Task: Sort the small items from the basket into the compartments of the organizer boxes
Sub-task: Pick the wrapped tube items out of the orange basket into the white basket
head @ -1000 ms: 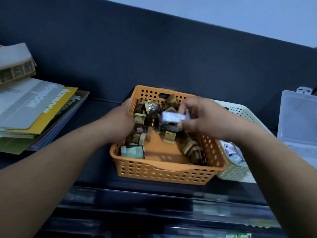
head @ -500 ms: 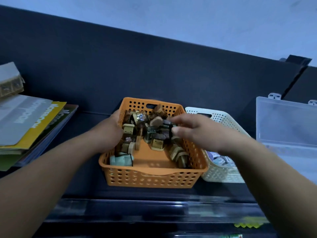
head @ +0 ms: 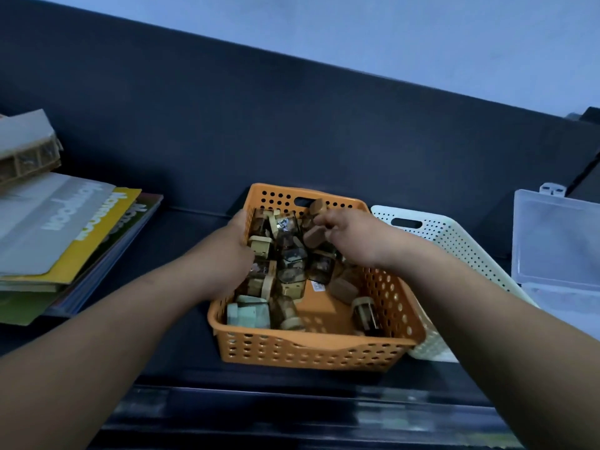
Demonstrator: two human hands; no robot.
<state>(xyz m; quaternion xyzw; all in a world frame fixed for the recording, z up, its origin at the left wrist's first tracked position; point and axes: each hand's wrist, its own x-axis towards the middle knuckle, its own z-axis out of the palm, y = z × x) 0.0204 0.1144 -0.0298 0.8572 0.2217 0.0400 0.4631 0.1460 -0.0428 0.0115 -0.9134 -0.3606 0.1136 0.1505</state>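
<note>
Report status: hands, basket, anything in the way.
Left hand grips left wall of orange basket. Right hand curled among small items, grasp unclear. White basket sits between orange basket and organizer box.

Gripping orange basket (head: 308, 352) at left wall with left hand (head: 232, 251); right hand (head: 354, 238) down among small cork-lidded jars (head: 292, 254) inside, grasp indeterminate.

Left hand (head: 227, 254) fingers hidden inside basket (head: 311, 349); right hand (head: 354, 238) grip unclear.

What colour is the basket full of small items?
The basket is orange; the head view shows it best.
</note>
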